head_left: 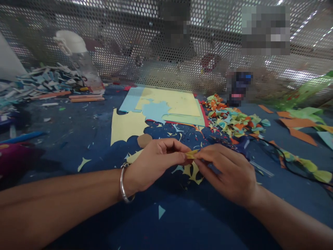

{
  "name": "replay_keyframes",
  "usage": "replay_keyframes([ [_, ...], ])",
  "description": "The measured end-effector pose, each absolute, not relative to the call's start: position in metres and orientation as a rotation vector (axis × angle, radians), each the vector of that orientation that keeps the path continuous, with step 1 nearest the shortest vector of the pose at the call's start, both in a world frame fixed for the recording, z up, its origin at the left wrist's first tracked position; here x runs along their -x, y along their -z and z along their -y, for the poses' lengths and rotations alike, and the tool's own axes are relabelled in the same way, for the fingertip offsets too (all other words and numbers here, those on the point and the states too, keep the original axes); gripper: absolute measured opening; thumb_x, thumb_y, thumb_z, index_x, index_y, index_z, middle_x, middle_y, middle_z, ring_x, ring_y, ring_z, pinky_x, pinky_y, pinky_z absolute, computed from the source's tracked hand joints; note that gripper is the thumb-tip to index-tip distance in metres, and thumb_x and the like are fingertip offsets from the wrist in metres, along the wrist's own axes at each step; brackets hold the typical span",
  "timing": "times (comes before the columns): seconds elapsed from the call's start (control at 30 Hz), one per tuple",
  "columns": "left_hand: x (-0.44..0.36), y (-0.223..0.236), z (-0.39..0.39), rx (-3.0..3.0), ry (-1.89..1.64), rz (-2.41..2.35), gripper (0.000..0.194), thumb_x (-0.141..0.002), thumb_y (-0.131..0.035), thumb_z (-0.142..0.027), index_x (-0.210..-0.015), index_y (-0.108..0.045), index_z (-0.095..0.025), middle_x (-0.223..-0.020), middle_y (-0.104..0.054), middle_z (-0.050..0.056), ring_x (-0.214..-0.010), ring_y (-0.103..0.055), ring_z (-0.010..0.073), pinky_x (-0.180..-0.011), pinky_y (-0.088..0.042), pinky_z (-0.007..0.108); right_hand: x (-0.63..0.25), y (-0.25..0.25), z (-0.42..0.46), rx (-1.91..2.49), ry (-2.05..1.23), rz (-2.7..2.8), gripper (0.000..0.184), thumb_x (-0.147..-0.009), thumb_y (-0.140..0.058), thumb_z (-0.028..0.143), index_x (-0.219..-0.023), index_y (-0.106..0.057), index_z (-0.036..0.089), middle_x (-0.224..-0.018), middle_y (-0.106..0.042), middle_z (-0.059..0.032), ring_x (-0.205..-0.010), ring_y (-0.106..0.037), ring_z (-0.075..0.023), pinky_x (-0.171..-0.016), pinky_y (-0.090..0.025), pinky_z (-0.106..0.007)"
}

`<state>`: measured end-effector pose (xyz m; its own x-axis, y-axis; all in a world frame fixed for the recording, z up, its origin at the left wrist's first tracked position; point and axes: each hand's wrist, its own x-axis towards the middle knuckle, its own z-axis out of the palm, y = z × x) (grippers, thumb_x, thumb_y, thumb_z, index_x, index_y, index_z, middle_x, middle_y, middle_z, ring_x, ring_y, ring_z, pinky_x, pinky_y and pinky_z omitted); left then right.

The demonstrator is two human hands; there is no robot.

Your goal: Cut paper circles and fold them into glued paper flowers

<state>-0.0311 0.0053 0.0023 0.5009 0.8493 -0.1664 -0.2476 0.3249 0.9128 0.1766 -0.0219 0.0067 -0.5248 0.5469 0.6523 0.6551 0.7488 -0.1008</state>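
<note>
A small yellow paper piece (191,154), apparently folded, is pinched between the fingertips of both hands. My left hand (158,161), with a silver bangle at the wrist, grips its left end between thumb and fingers. From the right, my right hand (229,170) has thumb and forefinger closed on the other end. Below the fingers lie yellow paper offcuts (194,172). Just beyond my left hand are a brown disc (144,140) and a yellow sheet (127,126) with rounded cut-outs along its edges.
Stacked coloured sheets (169,100) lie at the back centre. Right of them is a heap of small folded paper pieces (229,118). A black cable (283,156) crosses the right side. A clear bottle (84,66) stands back left beside paper strips (39,81). A perforated metal panel (125,41) borders the back.
</note>
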Motion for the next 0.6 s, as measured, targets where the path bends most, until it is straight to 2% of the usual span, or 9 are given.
replay_keyframes([
  [0.17,0.0319,0.0035,-0.0062,-1.137,-0.801,-0.738,0.02,-0.077,-0.081,-0.024,-0.092,-0.07,-0.016,-0.085,-0.07,0.0,-0.078,-0.061,0.0093,-0.074,-0.048,0.022,-0.1776,-0.0046,0.0205,0.935,0.109,2.207,0.007,-0.09,-0.065,0.01,-0.093,-0.065,0.016,-0.088,-0.072,-0.0055,-0.08,-0.069,-0.0137,-0.073,-0.054,-0.025],
  [0.4,0.0339,0.0071,-0.0068,-1.243,-0.824,-0.785,0.014,-0.083,-0.076,-0.029,-0.089,-0.07,-0.017,-0.083,-0.071,0.001,-0.079,-0.065,0.0125,-0.077,-0.053,0.026,-0.1754,-0.0022,0.019,0.976,0.011,2.164,0.005,-0.09,-0.066,0.012,-0.092,-0.065,0.016,-0.087,-0.07,-0.0042,-0.077,-0.066,-0.0116,-0.07,-0.053,-0.022],
  [0.6,0.0346,0.0045,-0.0077,-1.342,-0.83,-0.823,0.011,-0.086,-0.071,-0.027,-0.087,-0.068,-0.016,-0.077,-0.069,0.001,-0.073,-0.066,0.0115,-0.072,-0.055,0.024,-0.1783,0.0002,0.018,1.047,-0.066,2.094,0.005,-0.09,-0.067,0.014,-0.091,-0.064,0.018,-0.083,-0.066,-0.0013,-0.07,-0.061,-0.0095,-0.064,-0.05,-0.022],
])
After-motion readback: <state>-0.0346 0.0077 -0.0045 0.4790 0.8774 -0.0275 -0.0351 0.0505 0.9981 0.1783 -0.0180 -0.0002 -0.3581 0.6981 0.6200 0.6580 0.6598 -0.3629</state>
